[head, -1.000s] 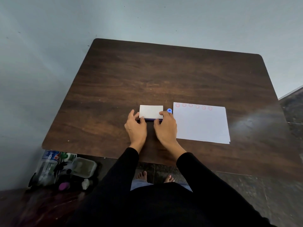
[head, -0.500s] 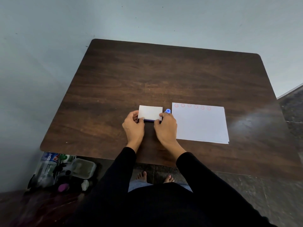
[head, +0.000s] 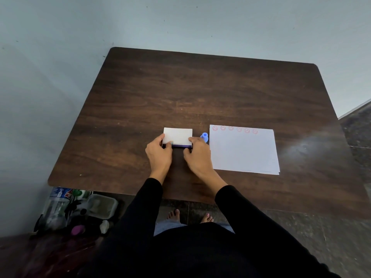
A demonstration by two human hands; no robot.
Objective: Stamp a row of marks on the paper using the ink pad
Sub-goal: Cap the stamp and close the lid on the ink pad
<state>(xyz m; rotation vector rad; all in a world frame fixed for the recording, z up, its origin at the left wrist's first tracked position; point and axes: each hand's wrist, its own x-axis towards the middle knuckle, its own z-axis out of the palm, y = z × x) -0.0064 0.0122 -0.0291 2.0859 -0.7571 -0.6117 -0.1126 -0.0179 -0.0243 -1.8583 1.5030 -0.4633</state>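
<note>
Both hands are on the small rectangular ink pad case with a white lid and dark purple base: the left hand pinches its near left corner, thumb on the lid and fingers curled at the side, while the right hand pinches its near right corner in the same way, so each grip is clamped on the case and neither holds the stamp. The lid looks tipped up at the near edge, with a strip of purple base showing beneath it; whether it is being opened or pressed closed cannot be told. The case looks like light, stiff plastic, likely to skate on the smooth dark brown wooden table unless the base is pinned down, so holding base and lid at the near corners seems sound; inked fingers are the risk if they stray inside. Just to the right of the case, touching or nearly touching the right hand, stands the small blue plastic knob-handled stamp, light and rigid, best taken by its narrow top. Beside it lies the white sheet of paper, thin and easily shifted, with a row of six red smiley marks along its far edge.
</note>
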